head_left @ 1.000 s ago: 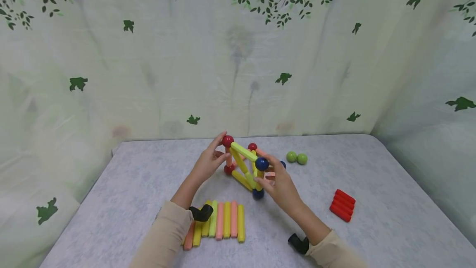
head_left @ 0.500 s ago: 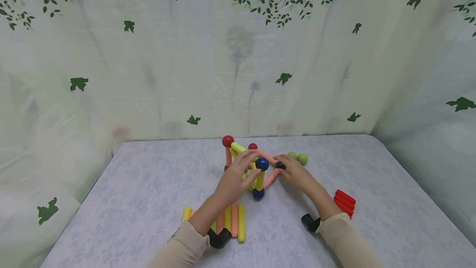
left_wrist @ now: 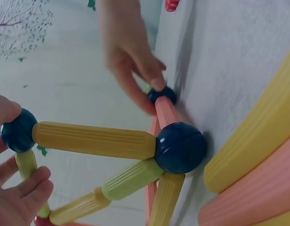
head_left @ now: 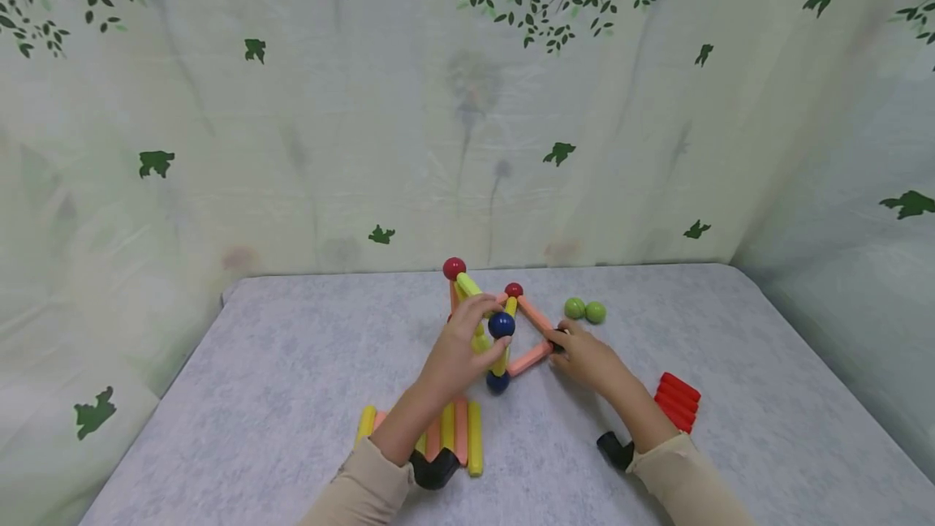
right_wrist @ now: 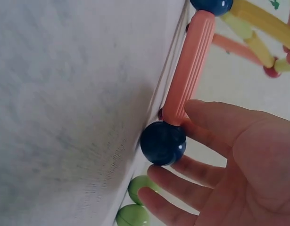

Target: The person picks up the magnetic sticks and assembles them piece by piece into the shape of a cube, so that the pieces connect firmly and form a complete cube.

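In the head view, a frame of magnetic building rods and balls stands mid-table. Its upper dark blue ball is held by my left hand, whose fingertips also touch a lime rod in the left wrist view. A yellow rod joins that ball to a lower dark blue ball. Over at the right corner, my right hand grips another dark blue ball, thumb against the end of a pink rod. Red balls top the far side. My left hand hides part of the frame.
A row of yellow and pink rods lies in front, partly under my left forearm. Several red rods lie beside my right forearm. Two green balls sit behind my right hand. A leaf-printed curtain rises behind the table.
My left hand has left the upper red ball and moved right to the upper blue ball. My right hand has shifted from there to the right-hand blue ball. The frame has turned slightly.
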The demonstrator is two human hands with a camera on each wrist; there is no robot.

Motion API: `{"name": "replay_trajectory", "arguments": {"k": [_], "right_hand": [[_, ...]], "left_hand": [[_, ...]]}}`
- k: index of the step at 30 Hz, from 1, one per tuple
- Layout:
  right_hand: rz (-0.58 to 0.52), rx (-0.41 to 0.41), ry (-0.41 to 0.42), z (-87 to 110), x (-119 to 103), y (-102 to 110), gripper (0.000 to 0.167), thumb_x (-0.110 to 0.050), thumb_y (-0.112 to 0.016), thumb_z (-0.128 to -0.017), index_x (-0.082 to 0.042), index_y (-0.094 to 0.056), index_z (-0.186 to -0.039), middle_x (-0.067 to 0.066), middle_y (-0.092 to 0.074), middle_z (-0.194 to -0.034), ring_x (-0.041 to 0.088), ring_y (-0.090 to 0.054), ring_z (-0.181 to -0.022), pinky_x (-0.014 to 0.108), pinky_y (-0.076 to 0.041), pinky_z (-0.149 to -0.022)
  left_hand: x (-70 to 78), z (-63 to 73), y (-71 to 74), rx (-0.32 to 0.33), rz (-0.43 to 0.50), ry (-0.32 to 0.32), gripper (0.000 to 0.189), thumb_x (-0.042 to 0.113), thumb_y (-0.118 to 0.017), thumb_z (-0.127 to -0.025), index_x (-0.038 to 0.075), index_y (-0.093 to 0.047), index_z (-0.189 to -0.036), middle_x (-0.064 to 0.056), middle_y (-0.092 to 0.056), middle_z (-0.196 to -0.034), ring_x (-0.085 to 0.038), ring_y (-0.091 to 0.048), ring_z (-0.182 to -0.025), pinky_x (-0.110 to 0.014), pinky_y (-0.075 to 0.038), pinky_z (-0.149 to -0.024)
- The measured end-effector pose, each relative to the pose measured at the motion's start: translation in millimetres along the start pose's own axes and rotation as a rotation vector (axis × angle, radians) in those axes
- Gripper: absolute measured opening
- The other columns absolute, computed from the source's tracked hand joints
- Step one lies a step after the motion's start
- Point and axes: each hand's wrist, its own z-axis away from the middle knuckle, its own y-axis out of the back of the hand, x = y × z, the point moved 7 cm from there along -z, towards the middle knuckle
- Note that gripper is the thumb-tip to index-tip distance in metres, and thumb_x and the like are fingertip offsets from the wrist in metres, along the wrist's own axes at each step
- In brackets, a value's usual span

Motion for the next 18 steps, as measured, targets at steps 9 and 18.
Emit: {"name": "replay_trajectory", "arguments": {"k": [9, 18], "right_hand": [[-0.010, -0.016, 0.003, 22.7, -11, -4, 0.046, -0.022, -0.065, -0.083, -0.010, -0.053, -0.126, 0.016, -0.045, -0.119, 0.018, -0.052, -0.076, 0.032, -0.046, -0.061], [-0.048, -0.011, 0.029, 37.0, -21, -8, 0.048, -0.024, -0.065, -0.083, -0.008, -0.052, -0.126, 0.015, -0.046, -0.114, 0.014, -0.050, -0.073, 0.028, -0.046, -0.060]], "left_hand": [[-21.7, -1.2, 8.4, -0.033, 0.133, 0.037, 0.037, 0.014, -0.062, -0.085, 0.013, -0.052, -0.120, -0.001, -0.042, -0.131, -0.016, -0.039, -0.120, -0.037, -0.039, -0.092], [-30.2, -0.3, 14.8, -0.049, 0.312, 0.051, 0.046, 0.009, -0.059, -0.086, 0.010, -0.044, -0.129, -0.008, -0.041, -0.133, -0.020, -0.046, -0.115, -0.033, -0.037, -0.093]]}}
